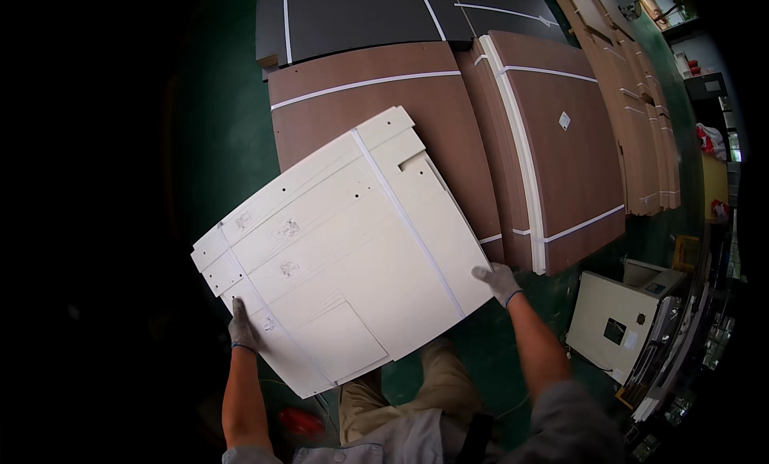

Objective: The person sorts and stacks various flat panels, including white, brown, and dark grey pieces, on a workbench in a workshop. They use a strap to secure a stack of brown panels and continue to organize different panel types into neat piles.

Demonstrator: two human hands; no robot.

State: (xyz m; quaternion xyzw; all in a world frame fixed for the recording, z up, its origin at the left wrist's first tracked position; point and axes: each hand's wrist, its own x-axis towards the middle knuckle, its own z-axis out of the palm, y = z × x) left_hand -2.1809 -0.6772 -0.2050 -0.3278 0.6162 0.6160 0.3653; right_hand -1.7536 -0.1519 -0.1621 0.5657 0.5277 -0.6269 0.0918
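Observation:
A bundle of cream-white panels [336, 224], bound with two white straps, is held at a slant in front of my body. My left hand [243, 328], in a grey glove, grips its left edge with the thumb on top and the fingers hidden underneath. At the right edge my gloved right hand [501, 284] also has its thumb over the top panel, the other fingers partly out of sight. The panels have small round holes, notched edges and a few small printed marks. Beyond them, the bundle overlaps a strapped stack of brown boards [368, 104].
More strapped brown boards [561, 152] stand to the right, beside long light-brown stacks [641, 128]. Dark grey boards [352, 20] lie at the far side. A cream metal cabinet [613, 320] stands at the right on the green floor [220, 136]. Something red [300, 421] lies by my feet.

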